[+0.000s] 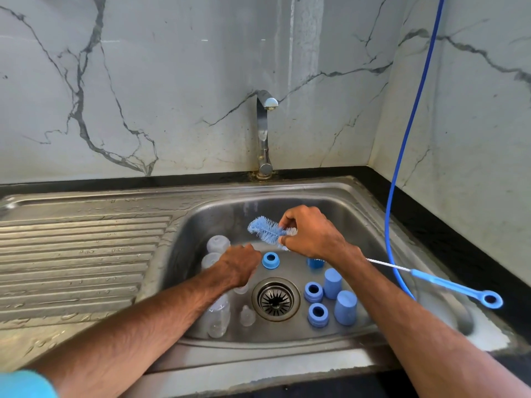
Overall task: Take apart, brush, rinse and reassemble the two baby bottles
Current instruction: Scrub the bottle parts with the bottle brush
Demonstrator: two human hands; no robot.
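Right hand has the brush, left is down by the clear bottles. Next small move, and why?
Likely the left hand lifts a clear bottle up to the bottle brush. The right hand pinches the brush at its bristles, and blue rings and caps lie loose in the sink, so disassembly looks done; brushing comes next.

**Basin layout: parts divided either side of the drain**

Your sink point(287, 344) has the drainboard point(71, 254) on its left and the tap point(264, 133) behind the basin.

The drain point(275, 299) sits mid-basin. To its left lie a bottle point(219, 317) and a teat point(247, 315). Two further bottle parts point(218, 244) stand at the back left, behind your left hand point(238, 265).

Right of the drain are two collar rings point(313, 292), with two caps point(345, 307) just beyond them. A third ring point(270, 260) lies behind the drain.

Your right hand point(310, 234) holds the brush point(265, 229) over the rear of the basin, and its handle runs out across the right rim. A hose point(402, 168) hangs at far right.
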